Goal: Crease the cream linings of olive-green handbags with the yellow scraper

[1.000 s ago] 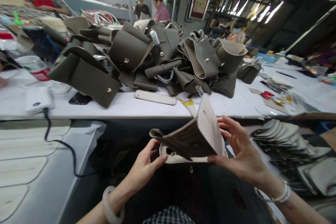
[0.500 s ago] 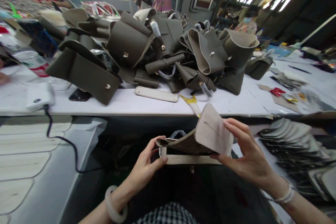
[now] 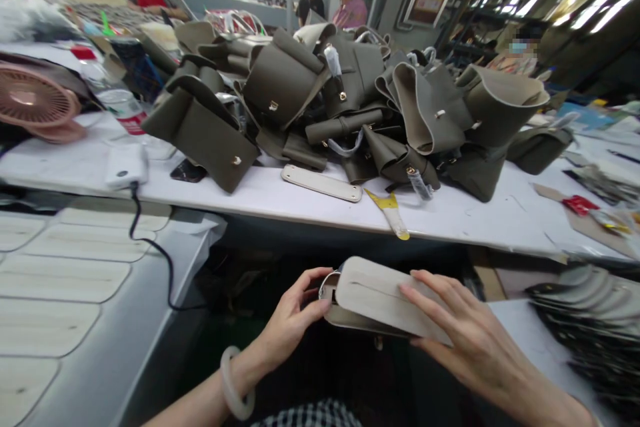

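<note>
Low in front of me, above my lap, is a dark handbag [image 3: 367, 328] with a pale inside and a small metal fitting on its front. My left hand [image 3: 300, 313] pinches its left end, thumb in front and fingers behind. Across the bag's top lies a pale panel [image 3: 385, 297] with rounded corners and a dark line along it; I cannot tell whether it is the bag's own flap. My right hand [image 3: 460, 327] grips the right end, its fingers on the panel and its thumb low at the bag's front.
A heap of dark handbags [image 3: 290, 83] covers the table [image 3: 260, 213]. Near its edge lie a pale strip [image 3: 321, 183] and a yellow-ended tool [image 3: 390, 212]. A cable runs from a white box [image 3: 126, 165]. Pale pieces lie left [image 3: 75, 273] and stacked right [image 3: 590, 307]. People are behind.
The pale panel has gone from raised and tilted to lying nearly flat over the bag. My right hand's fingers have moved onto its face. My view has turned left.
</note>
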The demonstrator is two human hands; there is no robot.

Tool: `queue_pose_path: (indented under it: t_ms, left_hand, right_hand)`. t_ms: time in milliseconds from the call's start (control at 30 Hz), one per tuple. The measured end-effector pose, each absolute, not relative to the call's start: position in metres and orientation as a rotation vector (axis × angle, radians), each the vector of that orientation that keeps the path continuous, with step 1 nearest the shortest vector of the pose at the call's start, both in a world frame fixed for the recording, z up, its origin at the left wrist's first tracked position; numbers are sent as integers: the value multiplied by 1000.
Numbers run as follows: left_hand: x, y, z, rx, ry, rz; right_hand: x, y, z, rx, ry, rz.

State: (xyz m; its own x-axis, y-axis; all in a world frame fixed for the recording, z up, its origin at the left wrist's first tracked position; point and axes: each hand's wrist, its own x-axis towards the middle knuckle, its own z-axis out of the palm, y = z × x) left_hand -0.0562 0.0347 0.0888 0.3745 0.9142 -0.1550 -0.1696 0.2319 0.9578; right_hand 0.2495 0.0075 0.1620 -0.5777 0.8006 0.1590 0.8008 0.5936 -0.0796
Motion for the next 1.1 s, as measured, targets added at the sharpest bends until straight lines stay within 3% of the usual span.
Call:
queue_pose_path:
  t_ms: [300, 767, 967, 1100]
  left_hand:
    - [-44, 40, 76, 879, 915, 920]
    - [-32, 43, 57, 782, 921, 923]
    - [-20, 44, 44, 553, 835, 933]
    - [-19, 45, 39, 492, 810, 929]
  right_hand:
    - [242, 22, 168, -1380, -2859, 503]
    - [239, 38, 153, -1393, -2782, 616]
    - [199, 46, 154, -1451, -2645, 397]
    - [184, 48, 138, -1445, -2544, 524]
